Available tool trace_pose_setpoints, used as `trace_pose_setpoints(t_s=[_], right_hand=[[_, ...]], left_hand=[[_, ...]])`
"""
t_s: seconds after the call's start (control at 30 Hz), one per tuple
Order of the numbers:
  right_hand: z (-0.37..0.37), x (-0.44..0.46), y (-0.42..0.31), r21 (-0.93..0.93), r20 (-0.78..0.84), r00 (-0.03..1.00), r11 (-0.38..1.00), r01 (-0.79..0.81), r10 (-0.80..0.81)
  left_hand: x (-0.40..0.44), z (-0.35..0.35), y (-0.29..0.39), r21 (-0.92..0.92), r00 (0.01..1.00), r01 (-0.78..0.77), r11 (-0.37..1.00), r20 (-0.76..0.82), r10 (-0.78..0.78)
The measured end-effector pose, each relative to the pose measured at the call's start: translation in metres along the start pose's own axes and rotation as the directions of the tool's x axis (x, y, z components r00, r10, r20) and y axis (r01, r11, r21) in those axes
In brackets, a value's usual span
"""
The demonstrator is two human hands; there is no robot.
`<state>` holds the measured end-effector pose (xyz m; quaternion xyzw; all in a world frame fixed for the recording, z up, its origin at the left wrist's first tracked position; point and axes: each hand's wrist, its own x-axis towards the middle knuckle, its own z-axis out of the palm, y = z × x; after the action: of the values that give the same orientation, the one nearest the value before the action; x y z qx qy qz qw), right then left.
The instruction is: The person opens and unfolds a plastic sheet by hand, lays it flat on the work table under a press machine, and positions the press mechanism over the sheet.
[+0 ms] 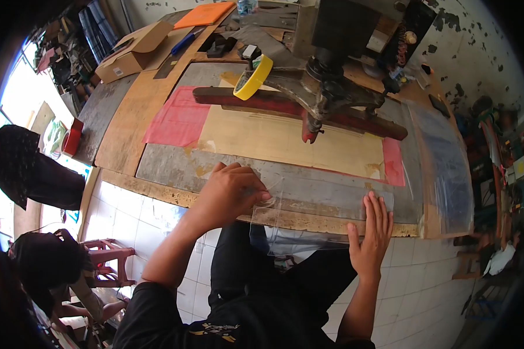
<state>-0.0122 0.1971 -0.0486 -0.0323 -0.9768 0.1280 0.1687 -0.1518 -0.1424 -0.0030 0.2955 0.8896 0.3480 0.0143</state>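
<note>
A clear plastic sheet lies over the front edge of the worktable, and its near part hangs past the edge above my lap. My left hand is closed at the sheet's left side, thumb and fingers pinched together on the film. Stretched out flat, my right hand rests on the sheet's right end with its fingers on the tabletop side. Beyond both hands lies a tan sheet with pink pieces at its ends. Above it stands a machine head with a long red-sided bar.
A yellow tape roll hangs on the machine's left arm. More clear plastic sheets are stacked at the right. A cardboard box and an orange folder sit at the back left. Another person is low at the left, near a red stool.
</note>
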Motion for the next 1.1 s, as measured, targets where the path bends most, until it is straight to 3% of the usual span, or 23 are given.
trace_pose_setpoints(t_s=[0.07, 0.33, 0.77, 0.83, 0.87, 0.97, 1.1], right_hand=[[-0.001, 0.000, 0.000, 0.010, -0.006, 1.000, 1.000, 0.009, -0.009], [-0.003, 0.001, -0.002, 0.003, 0.015, 1.000, 1.000, -0.024, 0.024], [-0.003, 0.001, -0.001, 0.004, 0.005, 1.000, 1.000, -0.007, 0.006], [-0.001, 0.000, -0.001, -0.007, 0.002, 1.000, 1.000, -0.011, 0.011], [0.000, 0.000, 0.000, -0.021, 0.003, 1.000, 1.000, -0.014, 0.014], [-0.002, -0.001, 0.000, -0.024, 0.016, 1.000, 1.000, -0.007, 0.008], [-0.004, 0.001, -0.001, -0.030, 0.024, 1.000, 1.000, -0.003, 0.004]], left_hand=[[0.000, 0.002, 0.000, 0.038, 1.000, 0.002, 0.999, 0.009, -0.002], [-0.005, 0.017, -0.002, 0.197, 0.979, -0.010, 0.980, -0.197, 0.049], [-0.008, 0.010, 0.016, 0.308, 0.984, 0.161, 0.938, -0.119, -0.130], [-0.013, 0.021, 0.029, 0.304, 0.946, 0.082, 0.949, -0.324, 0.022], [-0.016, 0.026, 0.036, 0.339, 0.947, -0.017, 0.941, -0.298, 0.124], [-0.020, 0.050, 0.055, 0.319, 0.970, -0.223, 0.921, -0.024, 0.244], [-0.010, 0.075, 0.050, 0.318, 0.983, -0.184, 0.930, 0.063, 0.173]])
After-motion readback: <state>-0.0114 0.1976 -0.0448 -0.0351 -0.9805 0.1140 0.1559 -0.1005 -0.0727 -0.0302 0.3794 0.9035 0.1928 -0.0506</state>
